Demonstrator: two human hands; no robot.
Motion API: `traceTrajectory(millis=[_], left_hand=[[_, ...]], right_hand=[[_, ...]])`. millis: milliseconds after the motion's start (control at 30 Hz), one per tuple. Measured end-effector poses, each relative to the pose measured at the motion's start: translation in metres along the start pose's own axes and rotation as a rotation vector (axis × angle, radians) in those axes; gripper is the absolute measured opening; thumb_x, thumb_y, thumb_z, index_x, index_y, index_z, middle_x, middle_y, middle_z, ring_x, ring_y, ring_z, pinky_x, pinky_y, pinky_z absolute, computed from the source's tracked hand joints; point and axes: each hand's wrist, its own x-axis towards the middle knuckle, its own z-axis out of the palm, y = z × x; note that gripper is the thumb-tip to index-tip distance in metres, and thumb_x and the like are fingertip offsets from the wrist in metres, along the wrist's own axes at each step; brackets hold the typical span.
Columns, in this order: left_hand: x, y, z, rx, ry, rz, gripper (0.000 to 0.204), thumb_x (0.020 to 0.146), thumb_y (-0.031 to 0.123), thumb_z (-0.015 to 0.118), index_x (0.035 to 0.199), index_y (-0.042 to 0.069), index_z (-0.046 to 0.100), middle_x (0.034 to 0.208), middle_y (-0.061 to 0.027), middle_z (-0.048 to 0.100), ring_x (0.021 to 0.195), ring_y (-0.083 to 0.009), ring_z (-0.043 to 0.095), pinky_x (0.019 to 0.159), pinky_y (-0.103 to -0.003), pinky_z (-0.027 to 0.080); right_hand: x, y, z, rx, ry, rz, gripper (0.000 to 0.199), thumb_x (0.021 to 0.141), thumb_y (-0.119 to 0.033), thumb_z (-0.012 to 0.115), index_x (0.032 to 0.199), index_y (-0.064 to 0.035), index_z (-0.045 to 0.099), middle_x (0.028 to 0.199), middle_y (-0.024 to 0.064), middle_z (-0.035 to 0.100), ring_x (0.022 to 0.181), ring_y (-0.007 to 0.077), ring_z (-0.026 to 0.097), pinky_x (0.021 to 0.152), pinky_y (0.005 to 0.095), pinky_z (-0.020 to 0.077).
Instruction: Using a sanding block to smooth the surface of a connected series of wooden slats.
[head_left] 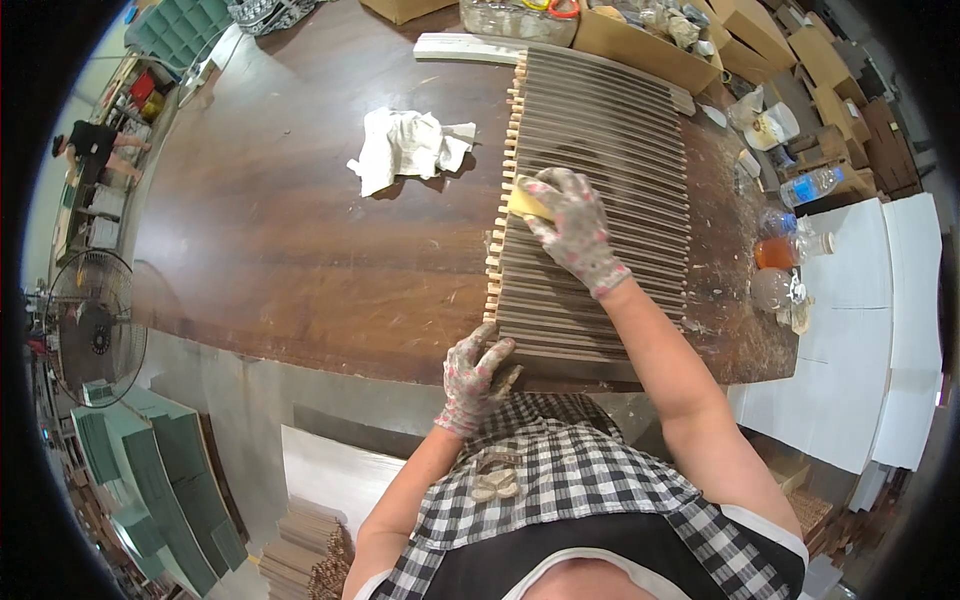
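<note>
Checked fabric of an apron (590, 490) is seen lowest. On the brown worktop (300, 250) a rack of wooden slats (600, 190) is steadied at its near edge by the curled left hand (478, 372). A yellow sponge (527, 204) is pressed onto the slats under the closed right hand (575, 228).

Present: two gloved hands, left hand (476, 372) and right hand (572, 228), one yellow sponge (527, 203), one white rag (410, 146), three plastic bottles (785, 250).
</note>
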Motion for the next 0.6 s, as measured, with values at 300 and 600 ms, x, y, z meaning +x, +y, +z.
traceTrajectory(millis=[300,600], left_hand=[[0.002,-0.001,0.002,-0.011,0.022,-0.021,0.056,0.064,0.014,0.084,0.117,0.016,0.063,0.128,-0.0168,0.058,0.109,-0.0333,0.057,0.087,-0.044,0.047],[0.002,-0.006,0.006,-0.005,0.017,0.023,0.057,0.066,0.018,0.084,0.119,0.015,0.061,0.13,-0.0174,0.054,0.107,-0.0352,0.058,0.086,-0.045,0.048]], right_hand=[[0.014,-0.001,-0.005,-0.035,-0.046,0.015,0.047,0.072,-0.019,0.079,0.118,-0.0162,0.067,0.12,0.0039,0.056,0.11,0.0232,0.051,0.097,0.0403,0.0409],[-0.091,0.123,-0.068,-0.103,0.012,0.093,0.046,0.074,-0.012,0.077,0.116,-0.0082,0.061,0.118,0.0117,0.06,0.109,0.0304,0.057,0.094,0.0423,0.0492]])
